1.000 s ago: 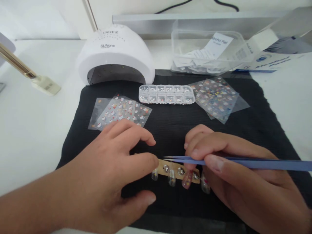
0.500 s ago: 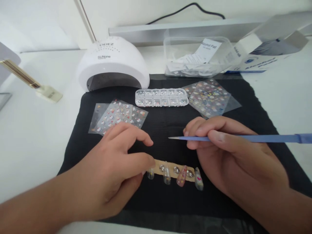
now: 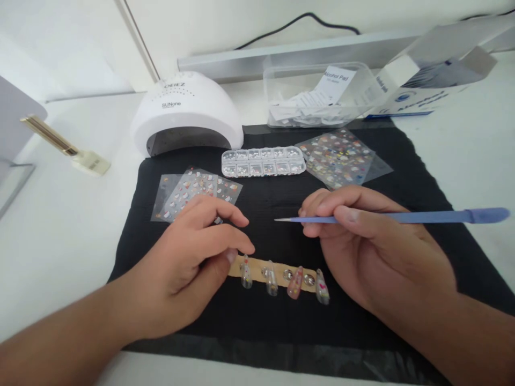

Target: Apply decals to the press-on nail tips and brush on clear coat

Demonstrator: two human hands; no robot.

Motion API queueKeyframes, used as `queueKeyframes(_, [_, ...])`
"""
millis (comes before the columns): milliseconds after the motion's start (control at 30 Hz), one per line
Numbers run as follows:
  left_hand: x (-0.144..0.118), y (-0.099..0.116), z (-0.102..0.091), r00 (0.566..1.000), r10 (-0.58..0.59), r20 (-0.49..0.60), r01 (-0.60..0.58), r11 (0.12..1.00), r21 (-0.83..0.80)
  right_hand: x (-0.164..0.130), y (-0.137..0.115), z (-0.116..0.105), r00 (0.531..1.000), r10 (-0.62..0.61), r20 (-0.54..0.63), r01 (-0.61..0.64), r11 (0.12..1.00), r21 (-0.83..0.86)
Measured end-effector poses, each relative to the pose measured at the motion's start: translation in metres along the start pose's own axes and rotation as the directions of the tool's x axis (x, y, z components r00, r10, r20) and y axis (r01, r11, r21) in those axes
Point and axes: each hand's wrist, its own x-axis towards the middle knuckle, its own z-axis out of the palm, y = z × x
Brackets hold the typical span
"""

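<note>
A: What appears at the left?
B: Overlapping clear sticker sheets (image 3: 189,191) lie on a black mat (image 3: 257,319), just beyond a person's left hand (image 3: 193,260).

A: And that hand's fingers?
B: Loosely curved over the left end of a beige strip (image 3: 257,268); whether they grip it cannot be told.

A: Along the strip?
B: Four decorated nail tips (image 3: 295,284), in a row between the two hands.

A: And at right?
B: The right hand (image 3: 382,249) pinches blue tweezers (image 3: 418,217) between thumb and fingers, the point aimed left, apart from the nail tips.
</note>
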Motion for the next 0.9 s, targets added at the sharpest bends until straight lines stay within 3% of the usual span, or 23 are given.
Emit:
queueKeyframes(267, [0.0074,0.0025,0.0041,0.995,0.016,0.098,-0.018,1.0,0.014,0.0009,-0.0019,0.0016,0.999,0.048,-0.01,-0.048,0.997,0.055])
queueKeyframes(733, [0.0067,0.0005,0.0017,0.995,0.101,0.029,-0.101,0.995,0.015,0.0029,-0.0029,0.0001,0.998,0.052,-0.023,-0.05,0.996,0.069])
queueKeyframes(900, [0.0072,0.0016,0.0015,0.992,0.088,0.085,-0.093,0.994,0.064,0.0029,-0.0038,0.0011,0.997,0.074,-0.036,-0.071,0.994,0.077])
